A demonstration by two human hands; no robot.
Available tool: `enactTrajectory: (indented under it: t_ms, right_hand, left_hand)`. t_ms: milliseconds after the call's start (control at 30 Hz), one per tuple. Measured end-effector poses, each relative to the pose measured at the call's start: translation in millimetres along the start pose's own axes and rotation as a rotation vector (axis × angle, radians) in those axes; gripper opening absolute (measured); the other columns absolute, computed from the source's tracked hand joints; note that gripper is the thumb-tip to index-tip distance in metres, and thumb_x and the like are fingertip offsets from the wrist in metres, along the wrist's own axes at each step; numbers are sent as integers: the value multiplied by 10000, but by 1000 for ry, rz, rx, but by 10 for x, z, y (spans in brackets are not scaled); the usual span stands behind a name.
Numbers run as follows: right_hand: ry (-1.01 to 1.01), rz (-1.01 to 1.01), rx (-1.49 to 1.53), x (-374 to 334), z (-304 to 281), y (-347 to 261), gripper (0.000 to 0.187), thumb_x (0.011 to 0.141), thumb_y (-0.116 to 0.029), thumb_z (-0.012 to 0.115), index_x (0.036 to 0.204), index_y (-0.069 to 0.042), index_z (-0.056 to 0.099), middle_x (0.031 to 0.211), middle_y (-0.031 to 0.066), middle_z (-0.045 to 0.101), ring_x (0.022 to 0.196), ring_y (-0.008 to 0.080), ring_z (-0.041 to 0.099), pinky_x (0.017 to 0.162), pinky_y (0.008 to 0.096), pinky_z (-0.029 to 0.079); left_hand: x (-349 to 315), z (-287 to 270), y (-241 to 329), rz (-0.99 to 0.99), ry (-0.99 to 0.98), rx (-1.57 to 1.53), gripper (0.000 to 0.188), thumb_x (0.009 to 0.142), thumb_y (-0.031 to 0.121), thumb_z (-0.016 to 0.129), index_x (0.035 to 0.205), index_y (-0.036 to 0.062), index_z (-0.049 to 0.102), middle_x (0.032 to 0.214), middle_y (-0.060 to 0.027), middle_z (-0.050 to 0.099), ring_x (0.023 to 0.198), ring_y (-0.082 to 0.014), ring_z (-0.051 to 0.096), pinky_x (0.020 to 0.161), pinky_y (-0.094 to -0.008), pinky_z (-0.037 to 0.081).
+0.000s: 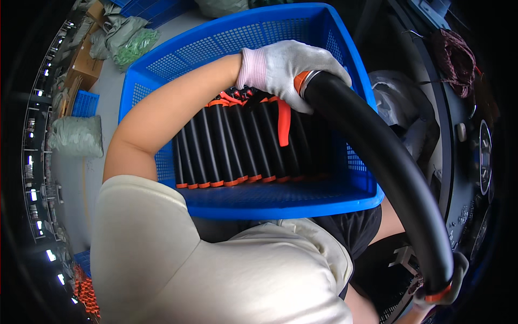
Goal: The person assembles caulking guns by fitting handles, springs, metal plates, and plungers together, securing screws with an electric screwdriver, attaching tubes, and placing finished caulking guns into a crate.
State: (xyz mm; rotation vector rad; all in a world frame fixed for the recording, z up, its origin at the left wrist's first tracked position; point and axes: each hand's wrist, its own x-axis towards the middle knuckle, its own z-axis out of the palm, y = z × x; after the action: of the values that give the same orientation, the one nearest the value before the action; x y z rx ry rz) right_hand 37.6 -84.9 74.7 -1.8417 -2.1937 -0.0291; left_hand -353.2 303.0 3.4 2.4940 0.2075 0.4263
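A long black tube with orange end bands runs from above the basket down to the lower right; it looks curved in this wide view. My left hand, in a grey-white knit glove with a pinkish cuff, is closed around its upper end. At the lower end, my gloved right hand wraps round the tube by the orange band, its fingers partly hidden behind it. Below my left hand stands a blue perforated basket. Several similar black tubes lie side by side inside, with a red-orange strip-like part over them.
Right of the basket are a clear plastic bag and a dark bench edge with a dark red bundle. To the left lie a pale green sack, cardboard boxes and green plastic bags. Orange parts are heaped at lower left.
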Motion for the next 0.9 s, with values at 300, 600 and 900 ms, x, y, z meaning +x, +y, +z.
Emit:
enactTrajectory:
  t_ms: [300,600,900]
  right_hand:
    - [670,163,399,1090,1500,-826,825,747,-706,613,1160,-2,494,916,117,628,690,159,626,581,257,506]
    - [-167,603,1099,1821,1618,-1629,651,693,-96,720,1263,-4,419,1072,116,563,904,198,616,852,298,505]
    - [-600,-68,224,1870,2616,-2245,550,817,-208,678,1317,-98,476,1023,167,600,845,289,665,722,386,559]
  left_hand:
    - [-941,111,-377,165,542,699,429,659,173,804,1051,118,640,936,-69,684,790,-259,683,666,-359,567]
    - [-1629,644,-972,-560,1055,762,613,666,42,781,1217,133,529,1200,-142,546,1032,-327,600,965,-398,456]
    - [-1989,1533,-1145,-1168,1385,-1602,434,852,426,646,1123,99,556,1034,-126,629,970,-248,615,887,-415,490]
